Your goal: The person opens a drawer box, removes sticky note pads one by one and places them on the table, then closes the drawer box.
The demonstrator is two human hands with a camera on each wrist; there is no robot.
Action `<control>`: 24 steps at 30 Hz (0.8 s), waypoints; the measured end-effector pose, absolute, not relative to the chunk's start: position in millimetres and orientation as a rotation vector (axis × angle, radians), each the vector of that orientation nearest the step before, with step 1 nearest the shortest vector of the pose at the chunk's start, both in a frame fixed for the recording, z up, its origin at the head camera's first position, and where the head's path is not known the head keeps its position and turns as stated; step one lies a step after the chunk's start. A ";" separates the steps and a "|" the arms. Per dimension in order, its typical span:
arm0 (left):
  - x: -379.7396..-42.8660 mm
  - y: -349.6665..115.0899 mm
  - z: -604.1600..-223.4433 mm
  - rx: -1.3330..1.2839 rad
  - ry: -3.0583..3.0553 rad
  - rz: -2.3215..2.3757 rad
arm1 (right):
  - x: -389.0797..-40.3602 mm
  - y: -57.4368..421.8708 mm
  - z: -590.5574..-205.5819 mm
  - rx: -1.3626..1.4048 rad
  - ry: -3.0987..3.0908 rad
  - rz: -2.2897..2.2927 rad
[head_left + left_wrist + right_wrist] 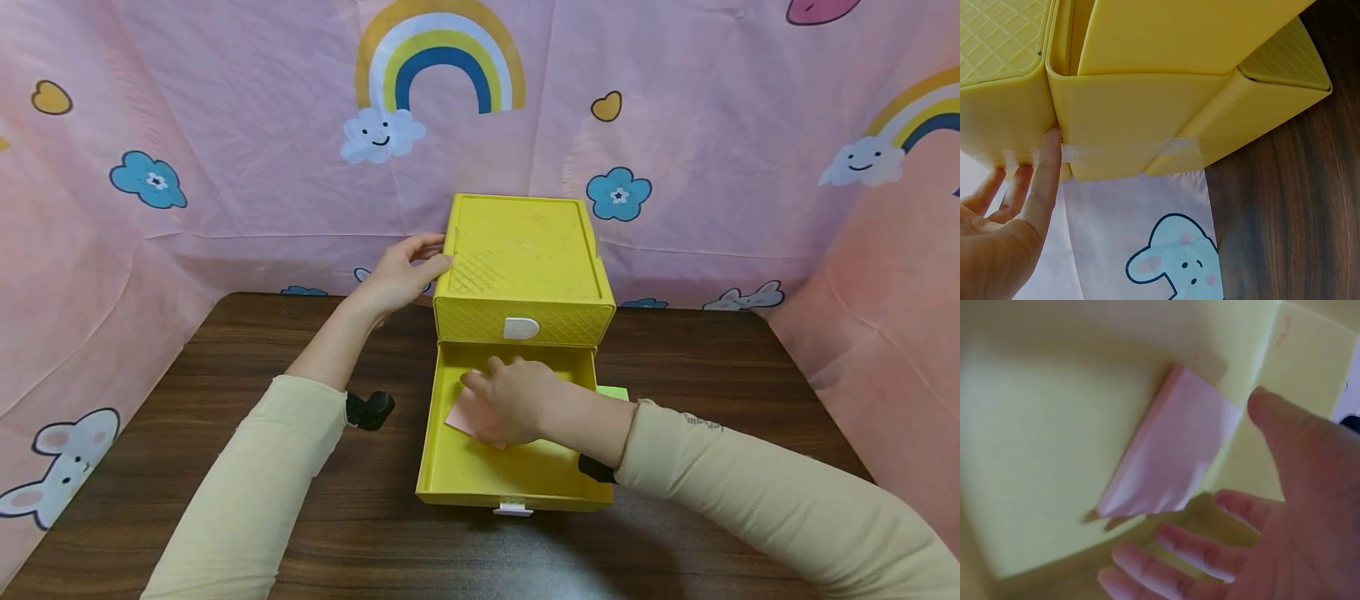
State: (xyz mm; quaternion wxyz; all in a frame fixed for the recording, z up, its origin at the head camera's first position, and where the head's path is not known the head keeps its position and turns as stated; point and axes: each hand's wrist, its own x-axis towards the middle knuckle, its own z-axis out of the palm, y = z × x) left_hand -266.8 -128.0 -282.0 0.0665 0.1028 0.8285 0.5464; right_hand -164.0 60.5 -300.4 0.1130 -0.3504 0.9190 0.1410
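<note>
Pink pad [1172, 447] sits in the pulled-out lower drawer [510, 479] of the unit [528, 250]. Right hand [521, 400] is over it, fingers spread, nothing clamped; spread probably clears pad edges. Left hand [401, 271] rests on unit's upper left side, fingers extended, likely bracing it against tipping or sliding. Hands apart. Green item [613, 392] right of unit, mostly hidden.
</note>
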 end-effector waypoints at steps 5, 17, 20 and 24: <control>-266.0 -127.8 -281.3 0.310 2.507 1.642 | -163.3 58.3 -310.0 -1.029 2.716 0.466; -266.6 -128.0 -281.7 0.313 2.504 1.644 | -162.0 54.6 -320.0 -0.999 2.728 0.518; -267.1 -128.1 -282.0 0.309 2.501 1.644 | -161.1 54.4 -323.3 -1.017 2.762 0.541; -267.5 -128.1 -282.2 0.302 2.518 1.628 | -159.5 53.9 -325.9 -1.022 2.783 0.576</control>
